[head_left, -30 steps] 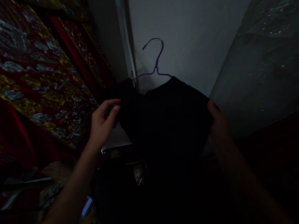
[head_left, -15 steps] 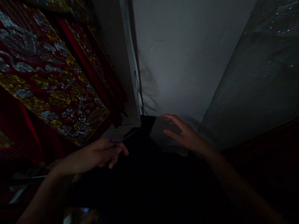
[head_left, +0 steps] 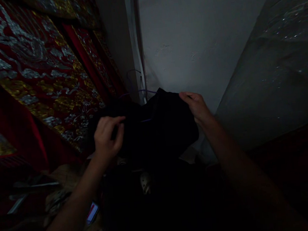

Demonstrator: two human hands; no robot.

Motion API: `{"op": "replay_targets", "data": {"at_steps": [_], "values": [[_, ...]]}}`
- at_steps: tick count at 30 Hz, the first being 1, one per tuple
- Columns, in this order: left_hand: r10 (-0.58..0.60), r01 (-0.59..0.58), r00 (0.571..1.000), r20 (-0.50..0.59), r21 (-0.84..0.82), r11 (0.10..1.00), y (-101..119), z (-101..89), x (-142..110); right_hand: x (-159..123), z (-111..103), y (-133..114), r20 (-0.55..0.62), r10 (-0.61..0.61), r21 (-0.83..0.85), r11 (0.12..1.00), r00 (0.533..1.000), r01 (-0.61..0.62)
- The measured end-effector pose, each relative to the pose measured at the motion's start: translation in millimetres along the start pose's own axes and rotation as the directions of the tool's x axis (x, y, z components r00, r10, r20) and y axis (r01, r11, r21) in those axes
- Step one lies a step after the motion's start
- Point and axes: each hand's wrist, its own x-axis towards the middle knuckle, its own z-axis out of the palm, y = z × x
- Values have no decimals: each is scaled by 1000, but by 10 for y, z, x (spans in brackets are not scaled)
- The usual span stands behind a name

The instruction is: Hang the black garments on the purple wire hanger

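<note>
A black garment (head_left: 168, 123) spreads out in front of me on a thin purple hanger (head_left: 142, 91), its upper part against the wall corner. My right hand (head_left: 198, 107) pinches the garment's upper right edge. On the left, my left hand (head_left: 107, 136) has its fingers curled, with thumb and forefinger pressed close together at the dark cloth. The cloth between those fingertips barely shows in the dim light. Much of the hanger is hidden by the garment.
Red hangings (head_left: 36, 54) with gold and silver embroidery fill the left side. Pale wall (head_left: 190, 35) rises ahead, with a clear plastic sheet (head_left: 279, 56) at right. Below are a lit phone (head_left: 92, 212) and a light shoe with holes (head_left: 145, 182).
The purple hanger has left my left hand and now hangs at the corner with the garment. My right hand, earlier open, has closed on the garment's edge; my left hand has risen.
</note>
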Motion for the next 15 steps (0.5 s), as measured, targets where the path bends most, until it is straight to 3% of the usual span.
{"op": "replay_targets", "data": {"at_steps": [2, 4, 6, 8, 10, 15], "values": [[19, -4, 964, 265, -57, 998, 73, 163, -133, 49, -33, -19, -23, -10, 13, 1000, 1000, 11], [-39, 83, 854, 519, -62, 995, 116, 357, -255, -17, -95, 0, -76, -15, 22, 1000, 997, 17], [-106, 140, 721, 685, 6, 990, 124, 544, -369, -155, -182, 51, -133, -2, 23, 1000, 991, 5], [-161, 156, 637, 754, 78, 985, 111, 691, -489, -318, -274, 130, -159, 49, 36, 998, 986, -43], [-200, 184, 637, 745, 105, 977, 99, 790, -626, -470, -349, 225, -166, 113, 59, 993, 980, -105], [-141, 288, 740, 657, -121, 950, 140, 927, -933, -680, -378, 407, -143, 142, 33, 990, 979, -138]]}}
